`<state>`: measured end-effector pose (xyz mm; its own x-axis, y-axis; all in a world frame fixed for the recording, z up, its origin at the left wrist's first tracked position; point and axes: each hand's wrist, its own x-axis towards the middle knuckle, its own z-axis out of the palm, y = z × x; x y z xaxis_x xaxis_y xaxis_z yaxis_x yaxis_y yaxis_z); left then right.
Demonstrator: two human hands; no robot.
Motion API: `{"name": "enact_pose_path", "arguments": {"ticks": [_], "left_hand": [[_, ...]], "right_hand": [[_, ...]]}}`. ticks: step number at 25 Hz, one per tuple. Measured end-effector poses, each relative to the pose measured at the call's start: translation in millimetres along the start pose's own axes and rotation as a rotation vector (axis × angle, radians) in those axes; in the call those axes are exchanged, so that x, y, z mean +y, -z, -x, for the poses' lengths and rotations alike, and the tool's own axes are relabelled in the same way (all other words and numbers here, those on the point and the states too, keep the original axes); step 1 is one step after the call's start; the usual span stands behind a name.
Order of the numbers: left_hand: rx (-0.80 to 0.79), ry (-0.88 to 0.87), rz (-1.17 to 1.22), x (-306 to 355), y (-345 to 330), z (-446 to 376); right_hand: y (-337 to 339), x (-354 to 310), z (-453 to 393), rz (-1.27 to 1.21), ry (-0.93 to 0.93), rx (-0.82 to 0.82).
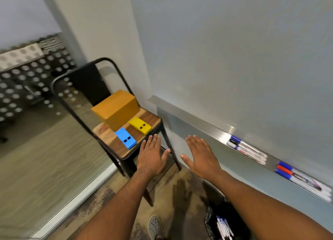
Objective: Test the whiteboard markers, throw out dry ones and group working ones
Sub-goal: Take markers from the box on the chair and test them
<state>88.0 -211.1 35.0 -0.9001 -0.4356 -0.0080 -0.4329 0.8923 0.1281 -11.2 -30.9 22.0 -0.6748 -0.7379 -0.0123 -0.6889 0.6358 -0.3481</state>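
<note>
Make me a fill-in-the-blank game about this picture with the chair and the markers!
1. The blue block and the yellow block lie on the seat of the ____.
2. Both hands, left and right, are open and hold ____.
3. The big box behind the blocks is ____ in colour.
4. The markers lie in the tray under the ____.

Missing words: chair; nothing; orange; whiteboard

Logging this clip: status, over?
Left hand, right hand open, empty. Markers grouped on tray. Nothing blocking.
</note>
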Motion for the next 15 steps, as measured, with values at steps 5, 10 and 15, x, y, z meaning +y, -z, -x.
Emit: {"name": "enact_pose_path", "arguments": {"ticks": [5,10,15], "left_hand": [[0.073,0.141,0.034,-93.2,18.8,-18.8],[0.119,0.219,0.065,-177.1,35.7,-58.2],[0.116,0.253,0.075,-235.8,46.5,-97.3]], "right_hand": [[-10.7,-72.9,-73.0,-0.011,0.125,-0.047],[-29.2,-129.0,-150.2,-0.002,0.204,-0.051],[-42.8,-168.3,-206.2,0.016,0.22,-0.034]]}}
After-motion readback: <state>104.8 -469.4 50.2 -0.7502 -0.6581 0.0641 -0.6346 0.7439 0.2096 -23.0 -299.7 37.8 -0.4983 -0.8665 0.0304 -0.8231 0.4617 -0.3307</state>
